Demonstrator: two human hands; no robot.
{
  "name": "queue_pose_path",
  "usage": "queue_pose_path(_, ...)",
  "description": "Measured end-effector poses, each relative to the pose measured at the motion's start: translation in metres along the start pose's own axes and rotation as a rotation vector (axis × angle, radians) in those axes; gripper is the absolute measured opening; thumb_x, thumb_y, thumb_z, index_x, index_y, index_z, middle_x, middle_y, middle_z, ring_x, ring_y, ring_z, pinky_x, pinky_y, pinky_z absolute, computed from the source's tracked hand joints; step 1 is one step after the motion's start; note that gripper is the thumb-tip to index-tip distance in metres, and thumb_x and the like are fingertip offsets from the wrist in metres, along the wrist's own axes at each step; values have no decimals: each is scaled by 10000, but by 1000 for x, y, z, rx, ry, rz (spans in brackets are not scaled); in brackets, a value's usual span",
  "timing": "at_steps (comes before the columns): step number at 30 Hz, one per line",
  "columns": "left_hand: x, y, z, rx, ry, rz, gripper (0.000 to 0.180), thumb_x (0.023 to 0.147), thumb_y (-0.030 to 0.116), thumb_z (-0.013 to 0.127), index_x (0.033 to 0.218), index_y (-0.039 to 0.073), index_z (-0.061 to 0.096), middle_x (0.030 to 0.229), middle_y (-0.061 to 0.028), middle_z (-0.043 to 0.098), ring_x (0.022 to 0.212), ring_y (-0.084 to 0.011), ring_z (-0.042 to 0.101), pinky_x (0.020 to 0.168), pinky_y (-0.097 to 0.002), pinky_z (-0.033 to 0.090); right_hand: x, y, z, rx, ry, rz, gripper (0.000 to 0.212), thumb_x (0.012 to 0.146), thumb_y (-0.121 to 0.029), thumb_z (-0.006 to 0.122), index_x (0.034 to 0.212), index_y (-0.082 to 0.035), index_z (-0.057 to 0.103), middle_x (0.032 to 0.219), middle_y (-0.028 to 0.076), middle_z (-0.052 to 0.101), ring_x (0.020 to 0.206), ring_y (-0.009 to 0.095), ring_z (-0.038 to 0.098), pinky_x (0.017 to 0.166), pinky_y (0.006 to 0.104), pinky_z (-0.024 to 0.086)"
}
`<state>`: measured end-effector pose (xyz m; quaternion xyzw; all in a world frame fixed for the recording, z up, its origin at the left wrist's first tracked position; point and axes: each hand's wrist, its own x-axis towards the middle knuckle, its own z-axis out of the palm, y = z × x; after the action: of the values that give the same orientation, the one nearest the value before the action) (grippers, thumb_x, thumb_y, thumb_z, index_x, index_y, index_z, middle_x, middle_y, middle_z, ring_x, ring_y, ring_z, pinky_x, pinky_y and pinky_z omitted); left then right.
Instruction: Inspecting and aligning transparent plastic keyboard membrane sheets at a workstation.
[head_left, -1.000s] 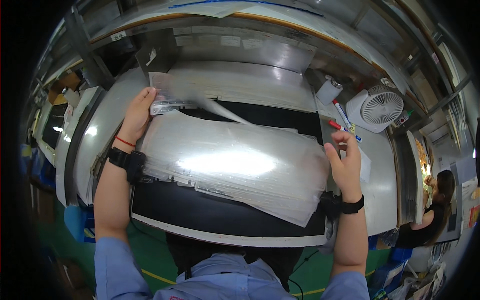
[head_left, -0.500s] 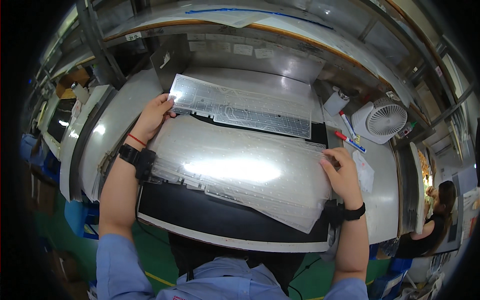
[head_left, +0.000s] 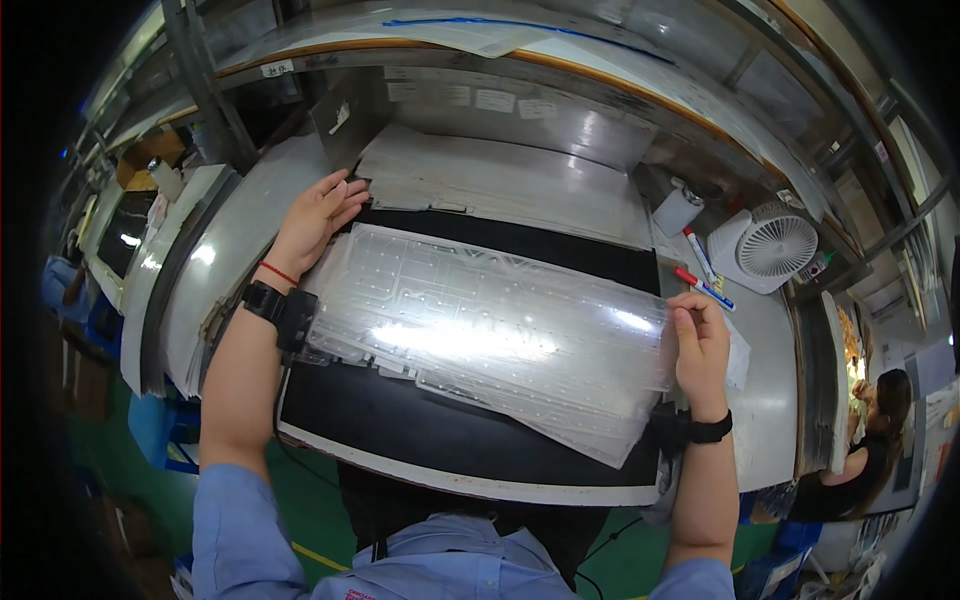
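Observation:
In front of me a stack of clear plastic sheets with fine printed lines and dots lies slightly fanned on a black mat. My right hand pinches the right edge of the top sheet, which sticks out past the sheets under it. My left hand is open, its fingers stretched out at the left end of a second stack of such sheets behind the mat. Glare hides part of the printing on the front stack.
On the right stand a white fan, a white bottle and two markers. Tall piles of sheets stand at the left. A shelf spans the back; a co-worker sits far right.
The sheet my left hand held over the back stack now lies on it, let go. My right hand has moved slightly right, pulling the front stack's top sheet along.

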<state>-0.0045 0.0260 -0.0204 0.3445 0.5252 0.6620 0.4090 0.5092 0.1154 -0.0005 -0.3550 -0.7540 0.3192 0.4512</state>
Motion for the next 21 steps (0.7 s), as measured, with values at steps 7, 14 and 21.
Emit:
queue_pose_path(7,-11,19,-3,114,-174,-7,447,1055,259,489,1393,-32,457,1180,-117,661,1009,-153,651,905,-270,520,2,-1,1,135,42,79,81,1010,-59,519,1063,-21,568,972,37,616,829,93,570,744,242,483)
queue_pose_path(14,-37,27,26,89,-380,-158,313,1031,163,502,1251,-44,586,1099,-79,692,949,-111,656,847,-262,537,3,7,1,144,88,192,77,1009,-65,531,1058,-17,564,893,23,590,774,85,564,703,234,493)
queue_pose_path(21,-43,33,30,95,-446,-112,380,1060,215,435,1314,-42,553,1199,-107,666,1044,-151,649,936,-294,516,2,6,1,130,91,224,78,1006,-69,543,1056,-20,577,905,11,596,768,88,579,706,235,490)
